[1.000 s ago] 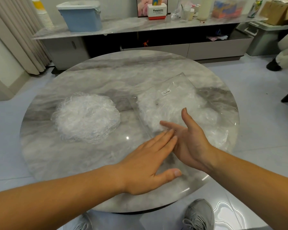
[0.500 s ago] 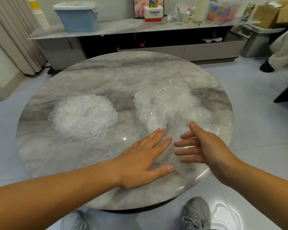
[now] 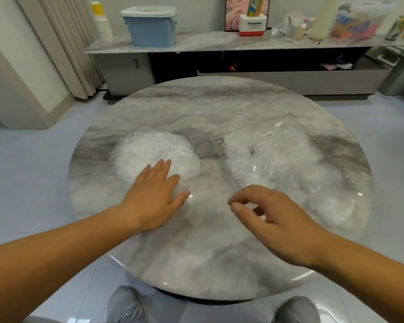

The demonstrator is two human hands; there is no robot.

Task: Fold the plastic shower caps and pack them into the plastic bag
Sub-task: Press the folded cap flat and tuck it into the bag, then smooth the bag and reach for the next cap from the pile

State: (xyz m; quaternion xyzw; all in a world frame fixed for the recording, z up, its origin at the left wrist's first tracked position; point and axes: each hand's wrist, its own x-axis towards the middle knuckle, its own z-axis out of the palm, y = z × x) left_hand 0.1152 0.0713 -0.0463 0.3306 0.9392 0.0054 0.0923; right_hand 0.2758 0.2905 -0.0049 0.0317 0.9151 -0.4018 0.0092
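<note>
Resting flat with straight fingers on the near edge of the loose pile of clear shower caps [image 3: 147,148], the left grip [image 3: 153,197] holds nothing yet, probably steadying the heap to peel one cap off for folding. The right grip [image 3: 273,217] hovers over the marble desk [image 3: 196,106], fingers loosely curled and apparently empty, just beside the near end of the plastic bag [image 3: 287,157], which lies right of the pile, already part-filled and handy for packing.
</note>
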